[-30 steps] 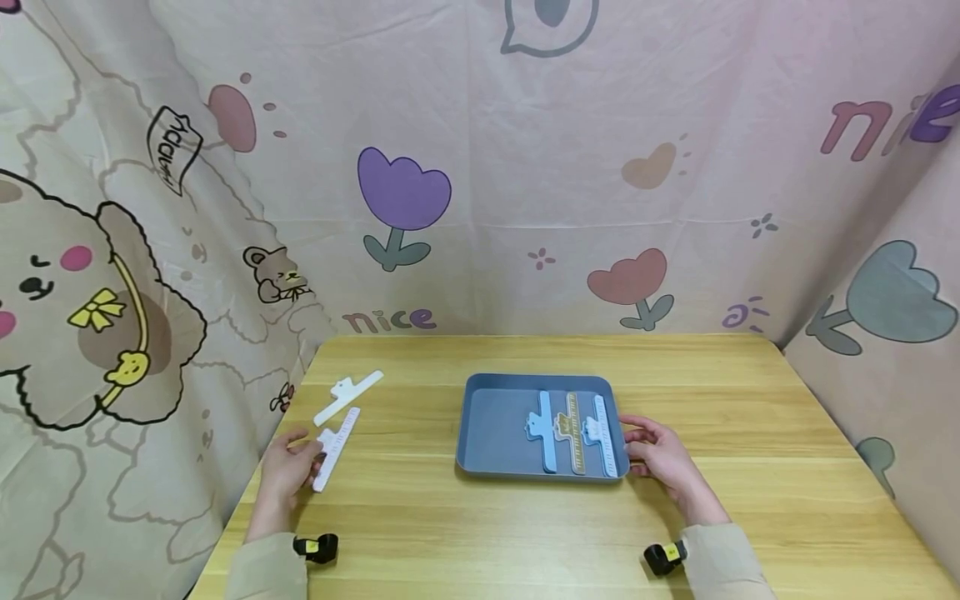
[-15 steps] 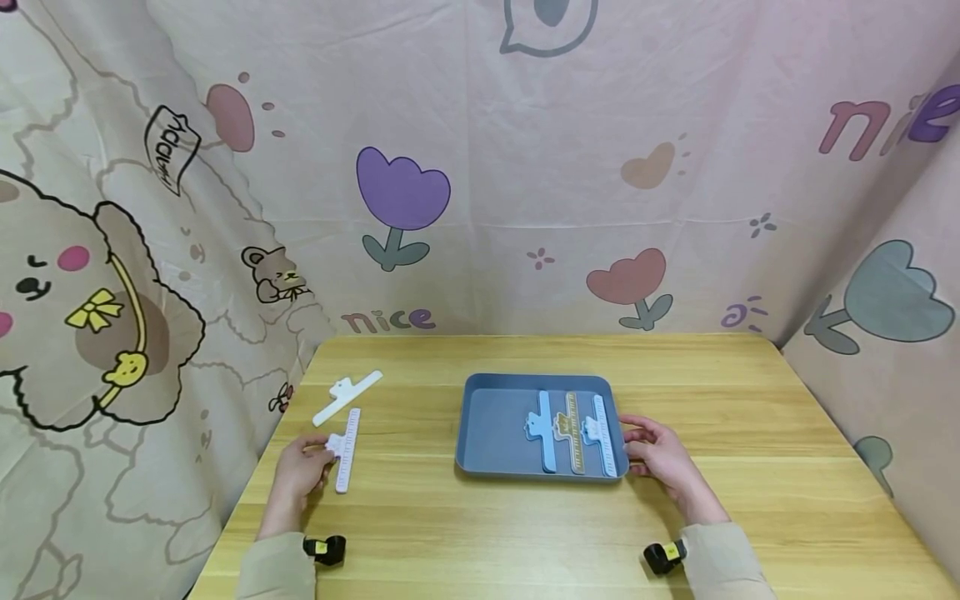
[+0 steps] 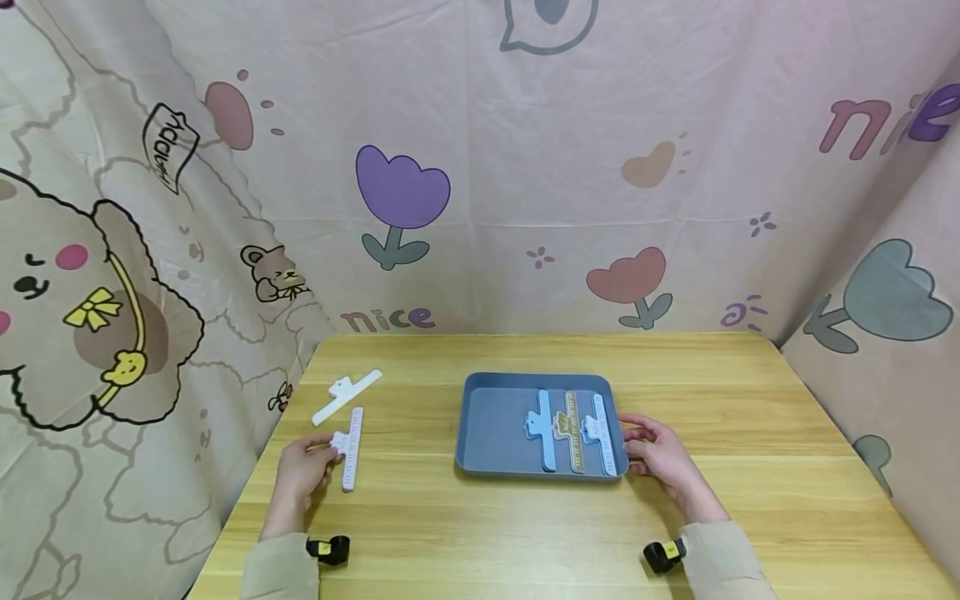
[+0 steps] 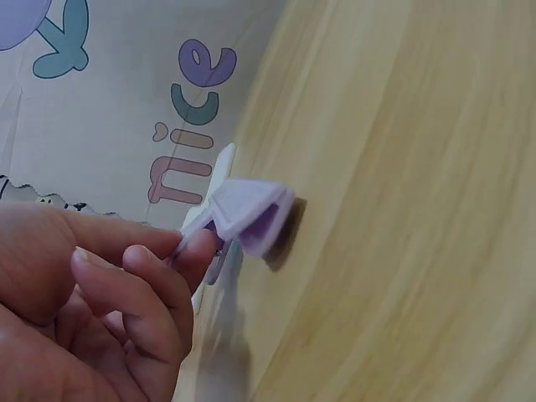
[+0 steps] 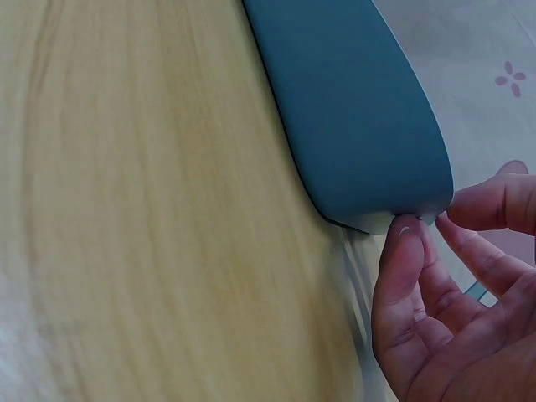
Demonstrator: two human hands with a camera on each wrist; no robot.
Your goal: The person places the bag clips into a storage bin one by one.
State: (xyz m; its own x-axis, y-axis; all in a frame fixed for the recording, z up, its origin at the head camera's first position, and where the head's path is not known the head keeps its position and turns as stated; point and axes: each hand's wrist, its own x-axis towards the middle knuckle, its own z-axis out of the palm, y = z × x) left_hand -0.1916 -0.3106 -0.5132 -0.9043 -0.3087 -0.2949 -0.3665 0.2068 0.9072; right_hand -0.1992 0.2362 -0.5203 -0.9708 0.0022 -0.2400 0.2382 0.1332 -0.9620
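Note:
A lilac ruler-shaped clip point(image 3: 352, 454) is pinched at its grip tab by my left hand point(image 3: 302, 471). In the left wrist view the clip point(image 4: 249, 209) is seen end-on, close above the wood. Just beyond it, a white clip point(image 3: 347, 397) of like shape lies at a slant. My right hand point(image 3: 660, 454) touches the right end of a blue-grey tray point(image 3: 480, 467) from outside. The tray's right half bears a blue clip point(image 3: 545, 433), a clear and brown clip point(image 3: 573, 433) and a light blue and white clip point(image 3: 602, 433), side by side.
The wooden table point(image 3: 525, 542) ends at the back against a patterned curtain point(image 3: 525, 167). More curtain hangs along both sides. A small black camera point(image 3: 330, 550) is strapped to the left wrist, and another black camera point(image 3: 664, 557) to the right.
The left hand has shifted a little to the right with the lilac clip, which has turned from slanted to nearly upright in the head view. The right hand and tray stay put.

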